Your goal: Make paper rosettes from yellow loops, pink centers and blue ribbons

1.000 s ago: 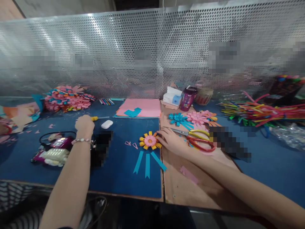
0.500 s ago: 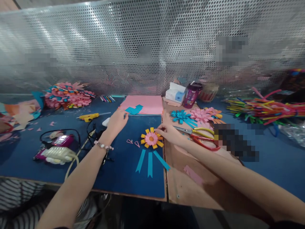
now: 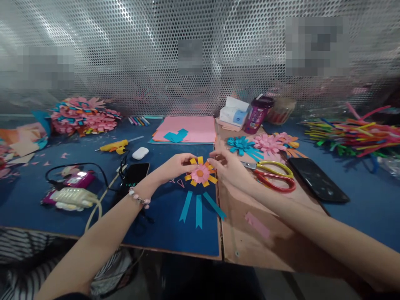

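A paper flower (image 3: 204, 174) with orange looped petals, a pink inner layer and an orange centre is between my hands. My left hand (image 3: 175, 167) pinches its left petals between thumb and fingers. On the other side, the fingertips of my right hand (image 3: 230, 167) close on the right petals. Blue paper strips (image 3: 198, 210) with notched ends lie fanned out just below the flower. Small pink paper triangles (image 3: 181, 183) are beside my left hand, partly hidden by it. Scissors (image 3: 275, 177) with yellow and red handles rest right of my right hand.
A yellow glue gun (image 3: 114, 146), white earbud case (image 3: 140, 153) and phone (image 3: 137, 173) lie left. Pink paper sheets (image 3: 193, 127) are at the back. Finished flowers (image 3: 270, 143), a purple cup (image 3: 259, 114) and another phone (image 3: 317, 179) stand or lie right.
My left hand has moved right from the glue gun, which it let go, to the flower and taken hold of its left side. My right hand has stayed at the flower's right edge.
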The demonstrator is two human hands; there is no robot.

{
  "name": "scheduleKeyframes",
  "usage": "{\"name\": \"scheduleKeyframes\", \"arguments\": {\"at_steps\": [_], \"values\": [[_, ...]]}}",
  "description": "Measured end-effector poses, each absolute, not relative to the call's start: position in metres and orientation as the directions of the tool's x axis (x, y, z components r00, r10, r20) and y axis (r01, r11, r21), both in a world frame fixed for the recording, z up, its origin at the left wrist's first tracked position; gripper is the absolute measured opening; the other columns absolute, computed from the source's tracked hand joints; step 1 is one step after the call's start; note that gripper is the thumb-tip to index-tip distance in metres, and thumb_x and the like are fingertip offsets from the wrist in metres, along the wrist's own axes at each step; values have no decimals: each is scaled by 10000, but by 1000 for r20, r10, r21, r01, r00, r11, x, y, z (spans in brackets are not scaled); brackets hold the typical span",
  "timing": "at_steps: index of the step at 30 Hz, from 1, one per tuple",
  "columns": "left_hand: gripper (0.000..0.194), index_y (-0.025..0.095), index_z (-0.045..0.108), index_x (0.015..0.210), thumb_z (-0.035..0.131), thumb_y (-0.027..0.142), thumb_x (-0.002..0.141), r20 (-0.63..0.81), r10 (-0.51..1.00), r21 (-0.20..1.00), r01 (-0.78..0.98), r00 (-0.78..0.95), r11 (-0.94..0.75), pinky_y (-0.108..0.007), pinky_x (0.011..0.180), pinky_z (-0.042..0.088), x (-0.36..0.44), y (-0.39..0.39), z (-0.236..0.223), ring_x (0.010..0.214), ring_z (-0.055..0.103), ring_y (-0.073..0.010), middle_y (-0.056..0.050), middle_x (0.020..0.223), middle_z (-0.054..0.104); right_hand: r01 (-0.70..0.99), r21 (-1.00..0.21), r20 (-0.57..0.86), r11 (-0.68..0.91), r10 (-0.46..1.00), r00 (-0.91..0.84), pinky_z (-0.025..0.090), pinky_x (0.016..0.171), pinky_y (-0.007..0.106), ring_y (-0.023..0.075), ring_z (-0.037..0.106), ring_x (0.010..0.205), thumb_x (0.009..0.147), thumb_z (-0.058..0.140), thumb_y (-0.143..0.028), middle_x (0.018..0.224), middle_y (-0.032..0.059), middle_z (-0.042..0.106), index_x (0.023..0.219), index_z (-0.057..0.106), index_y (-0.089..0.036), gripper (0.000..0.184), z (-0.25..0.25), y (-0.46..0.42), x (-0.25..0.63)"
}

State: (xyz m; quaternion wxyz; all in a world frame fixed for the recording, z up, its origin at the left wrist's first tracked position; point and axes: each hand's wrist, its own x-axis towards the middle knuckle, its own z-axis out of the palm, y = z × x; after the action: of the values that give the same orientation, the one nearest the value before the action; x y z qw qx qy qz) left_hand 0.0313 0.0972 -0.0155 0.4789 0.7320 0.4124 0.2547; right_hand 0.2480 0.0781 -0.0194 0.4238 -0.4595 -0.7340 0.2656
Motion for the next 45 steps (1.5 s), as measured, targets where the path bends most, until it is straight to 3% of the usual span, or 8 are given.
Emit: {"name": "scheduleKeyframes", "arguments": {"at_steps": [3, 6, 8, 12, 18, 27, 38, 45], "values": [[405, 155, 590, 1095, 606, 400, 773, -61, 851, 919, 362, 522, -156, -315, 780, 504, 28, 97, -17, 895, 645, -191, -114, 1035, 671, 618, -459, 597, 638, 737, -318, 380, 944, 443, 240, 530, 1079, 913, 455, -258, 1105, 111, 636, 1062, 619, -169, 238, -13, 46, 250], [406, 159, 578, 1107, 622, 374, 766, -98, 846, 930, 350, 524, -109, -320, 781, 501, 25, 99, -22, 913, 644, -196, -102, 1033, 680, 539, -223, 453, 812, 576, -681, 427, 893, 444, 255, 568, 1045, 917, 443, -253, 1135, 72, 665, 1140, 628, -221, 291, -20, -3, 250], [384, 164, 581, 1097, 619, 363, 772, -108, 841, 932, 349, 529, -100, -318, 780, 499, 24, 100, -26, 920, 644, -196, -94, 1031, 684, 521, -150, 364, 840, 537, -761, 457, 860, 439, 282, 550, 1110, 917, 440, -310, 1255, 81, 604, 1257, 573, -200, 381, -33, -33, 247], [337, 167, 610, 1049, 615, 368, 778, -102, 834, 917, 377, 542, -133, -308, 768, 494, 24, 102, -31, 904, 642, -190, -86, 1015, 689, 551, -168, 338, 817, 573, -747, 464, 892, 447, 293, 534, 1162, 909, 424, -400, 1324, 74, 537, 1325, 520, -190, 476, -56, -60, 242], [393, 198, 637, 1087, 624, 440, 778, -45, 872, 816, 522, 488, -250, -288, 678, 479, 23, 100, -26, 786, 620, -171, -65, 1008, 685, 584, -131, 338, 801, 590, -733, 472, 869, 416, 271, 537, 1159, 919, 407, -397, 1350, 58, 506, 1299, 547, -186, 457, -56, -47, 240], [402, 199, 644, 1077, 636, 462, 773, -24, 886, 784, 558, 464, -271, -308, 792, 479, 23, 97, -22, 904, 620, -190, -49, 1073, 669, 569, 93, 344, 817, 510, -788, 452, 766, 344, 235, 572, 996, 933, 415, -398, 1316, 57, 557, 1206, 611, -134, 427, -42, -36, 241], [343, 206, 657, 1027, 618, 457, 797, 60, 885, 708, 606, 462, -364, -295, 787, 461, 24, 94, -23, 912, 603, -180, -45, 1037, 662, 587, 125, 381, 800, 507, -773, 441, 731, 332, 233, 554, 1009, 938, 395, -406, 1294, 33, 578, 1161, 641, -151, 419, -41, -32, 240], [488, 215, 597, 1151, 692, 437, 727, 78, 866, 670, 617, 495, -413, -326, 855, 457, 24, 90, -25, 974, 586, -206, -61, 1143, 599, 603, 112, 394, 790, 522, -756, 403, 794, 341, 230, 520, 1059, 929, 414, -331, 1312, 17, 564, 1167, 633, -155, 368, -43, -33, 239]]}}
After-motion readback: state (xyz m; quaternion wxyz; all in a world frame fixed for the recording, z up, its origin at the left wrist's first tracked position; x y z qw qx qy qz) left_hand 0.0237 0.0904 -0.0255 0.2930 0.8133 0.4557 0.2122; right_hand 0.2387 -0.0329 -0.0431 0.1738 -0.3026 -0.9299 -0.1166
